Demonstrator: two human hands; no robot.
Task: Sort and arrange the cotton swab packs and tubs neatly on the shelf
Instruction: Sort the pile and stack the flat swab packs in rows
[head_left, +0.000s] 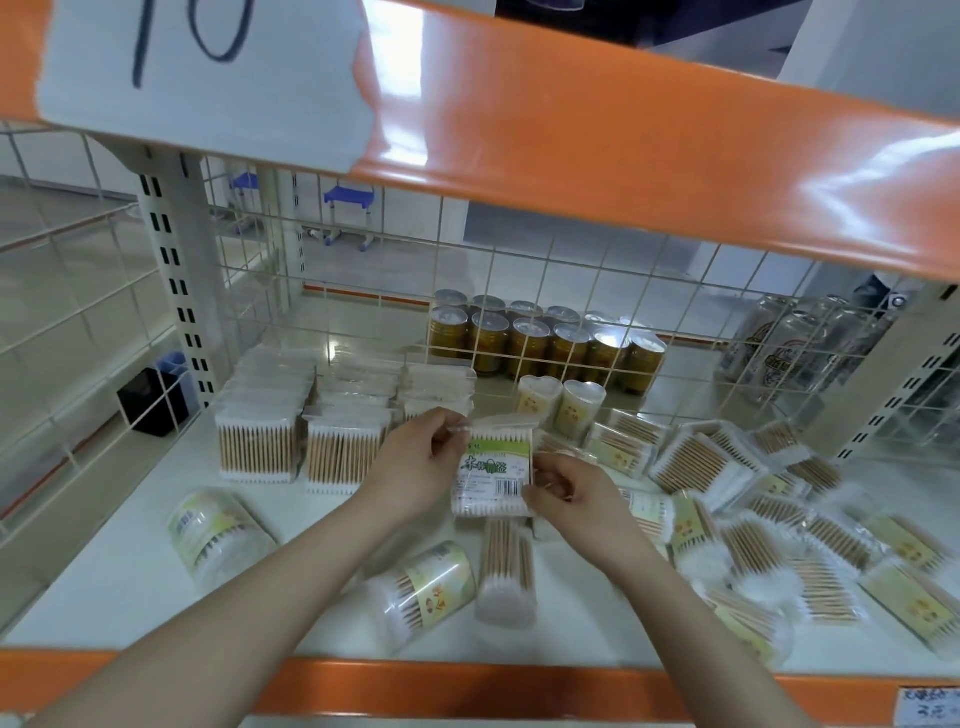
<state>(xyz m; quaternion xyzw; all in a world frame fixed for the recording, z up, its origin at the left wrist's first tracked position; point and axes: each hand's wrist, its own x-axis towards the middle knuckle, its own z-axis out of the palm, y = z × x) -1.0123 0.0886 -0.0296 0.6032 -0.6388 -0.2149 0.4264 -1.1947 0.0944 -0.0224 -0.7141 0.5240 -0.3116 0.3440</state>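
A flat cotton swab pack (493, 470) with a green and white label is held upright over the white shelf (130, 587). My left hand (421, 462) pinches its top left corner. My right hand (566, 493) grips its lower right edge. Behind my left hand, neat rows of upright swab packs (260, 441) stand at the back left. Round tubs (215, 532) (421, 590) and an upright-ended tub (506, 571) lie on their sides near the front. A loose heap of packs (753, 519) fills the right side. Two heart-shaped tubs (563, 400) stand behind the held pack.
A wire mesh back panel (363, 280) closes the shelf; several yellow cans (545, 343) stand behind it. An orange beam (623, 156) with a paper label crosses above, and another orange edge (467, 686) runs along the front. A perforated upright post (176, 270) stands at the left.
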